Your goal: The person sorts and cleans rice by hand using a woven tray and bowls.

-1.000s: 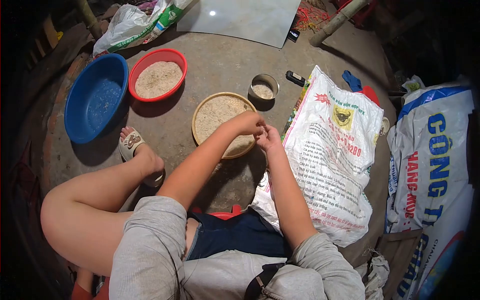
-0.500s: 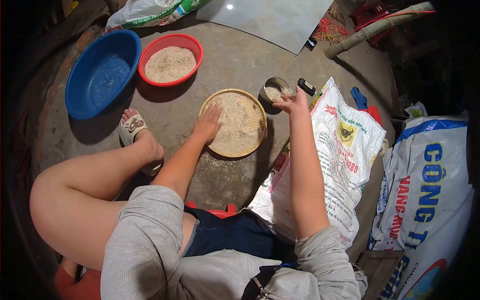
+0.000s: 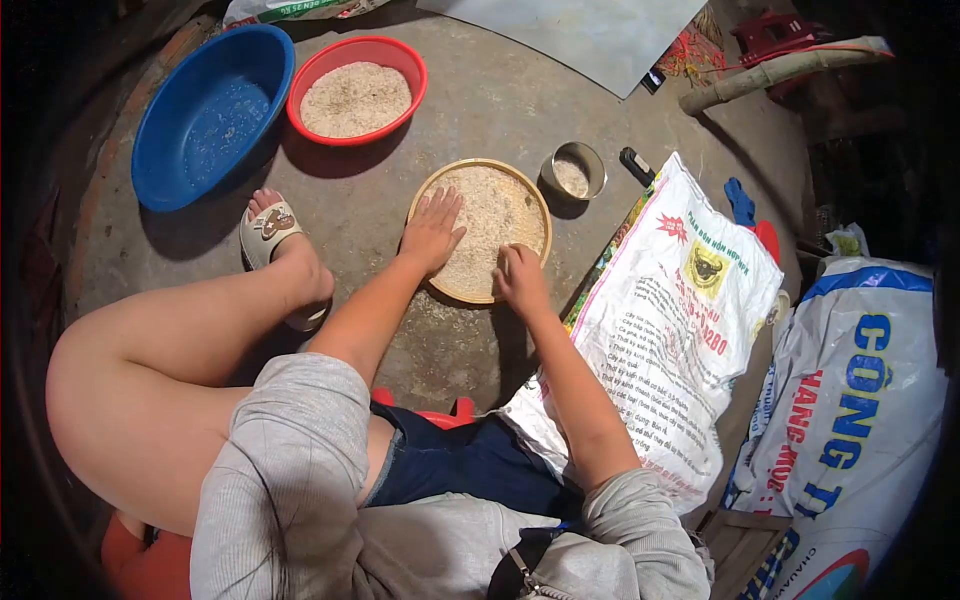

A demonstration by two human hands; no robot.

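Grain (image 3: 488, 215) lay spread across a round tray (image 3: 547, 215) on the floor (image 3: 480, 110), in front of the person. The left hand (image 3: 432, 232) rested on the left part of the grain, back upward, its fingers straight and its thumb apart from them. The right hand (image 3: 522, 280) was at the near right edge of the tray with its fingers curled; I could not tell whether they were pinching anything. Just beyond the tray, to the right, stood a metal bowl (image 3: 593, 162) with some grain in it, and near that a small black object (image 3: 636, 166). Farther off to the left, a red basin (image 3: 375, 133) held more grain, beside a blue basin (image 3: 215, 130). A white printed sack (image 3: 665, 330) lay right of the tray.
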